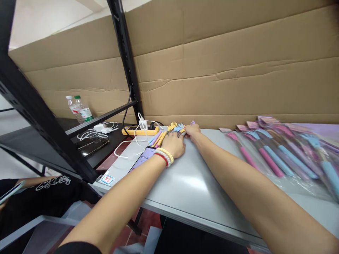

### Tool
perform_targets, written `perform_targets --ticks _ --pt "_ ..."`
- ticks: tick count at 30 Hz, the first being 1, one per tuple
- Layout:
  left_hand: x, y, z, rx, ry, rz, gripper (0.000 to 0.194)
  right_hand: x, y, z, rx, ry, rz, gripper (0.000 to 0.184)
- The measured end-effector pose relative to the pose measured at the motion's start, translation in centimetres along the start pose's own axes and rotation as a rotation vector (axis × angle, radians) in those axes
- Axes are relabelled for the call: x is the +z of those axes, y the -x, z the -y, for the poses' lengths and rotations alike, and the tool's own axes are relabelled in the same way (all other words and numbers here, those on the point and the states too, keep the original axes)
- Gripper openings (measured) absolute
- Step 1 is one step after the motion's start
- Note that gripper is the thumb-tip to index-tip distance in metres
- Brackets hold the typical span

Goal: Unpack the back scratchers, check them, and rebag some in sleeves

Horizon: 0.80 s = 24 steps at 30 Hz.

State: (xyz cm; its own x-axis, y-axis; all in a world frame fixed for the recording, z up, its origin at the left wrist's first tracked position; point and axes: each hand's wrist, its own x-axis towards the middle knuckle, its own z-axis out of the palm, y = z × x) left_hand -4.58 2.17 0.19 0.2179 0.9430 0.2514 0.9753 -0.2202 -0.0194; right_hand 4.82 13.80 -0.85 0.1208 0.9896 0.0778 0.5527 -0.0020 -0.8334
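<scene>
A small bunch of colourful back scratchers (159, 138) lies at the back of the grey table, their claw-shaped heads in yellow (172, 125) and blue (179, 127) towards the cardboard. My left hand (172, 144) rests across their middles, fingers stretched out flat, with yellow and white bracelets at the wrist. Beside it, my right hand (193, 131) is closed at the right end of the bunch. A purple claw head (192, 122) pokes up behind its fingers; the rest of that back scratcher is mostly hidden. Under my left wrist lies a lit phone (143, 158).
Bagged back scratchers (275, 151) are spread over the table's right side. A yellow power strip (144, 131) with white cables sits at the back left. Black shelf posts (127, 56), bottles (83, 110) and a dark phone (94, 145) stand left. Another person's sleeve (16, 183) shows lower left.
</scene>
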Motion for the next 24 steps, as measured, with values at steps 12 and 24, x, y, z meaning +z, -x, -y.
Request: perform_targets --ticks 12,24 --pt "1.7 -0.4 -2.7 -0.11 -0.187 -0.045 0.043 -6.2 2.3 0.4 -0.202 0.796 0.061 0.052" --pt "0.9 -0.8 -5.2 -0.298 -0.032 -0.169 0.037 -17.1 9.6 -6.3 -0.084 0.611 -0.363 0.028"
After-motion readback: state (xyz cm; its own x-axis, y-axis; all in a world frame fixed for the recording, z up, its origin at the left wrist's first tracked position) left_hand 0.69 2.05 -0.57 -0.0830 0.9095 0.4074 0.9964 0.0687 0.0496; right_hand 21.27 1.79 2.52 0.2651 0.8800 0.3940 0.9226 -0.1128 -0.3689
